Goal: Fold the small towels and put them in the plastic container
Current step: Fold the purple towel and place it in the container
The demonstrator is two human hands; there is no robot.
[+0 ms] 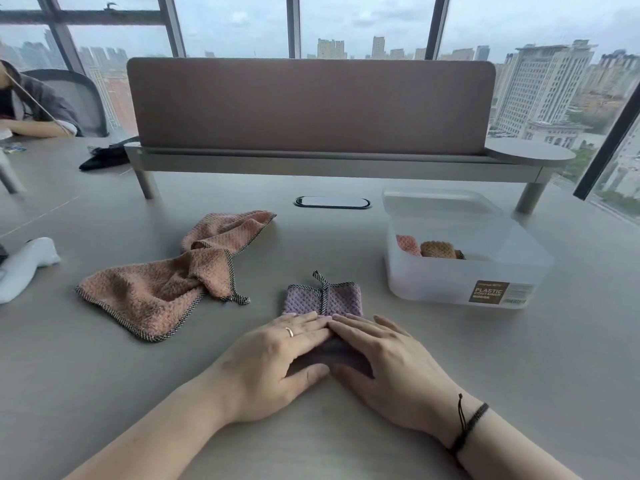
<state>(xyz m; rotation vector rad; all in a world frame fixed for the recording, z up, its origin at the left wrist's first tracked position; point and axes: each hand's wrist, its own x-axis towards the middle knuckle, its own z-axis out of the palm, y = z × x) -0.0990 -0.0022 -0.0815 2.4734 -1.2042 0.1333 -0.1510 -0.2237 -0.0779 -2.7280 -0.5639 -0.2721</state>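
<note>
A small purple towel (pixel 323 298), folded into a narrow strip with its hanging loop at the far end, lies in front of me. My left hand (pixel 277 362) and my right hand (pixel 388 362) rest flat on its near half, fingertips meeting, pressing it down. Two pink towels lie unfolded to the left: one crumpled (pixel 228 230), one spread wider (pixel 152 292). The translucent plastic container (pixel 464 278) stands at the right with its lid (pixel 440 202) tilted back; a pink and a tan folded towel (pixel 437 250) sit inside.
A raised shelf with a brown divider panel (pixel 311 105) spans the back of the desk. A cable port (pixel 331 202) sits in the desk's middle. A white object (pixel 24 268) lies at the left edge. Another person (pixel 31 109) sits far left, with dark cloth (pixel 104 157) nearby.
</note>
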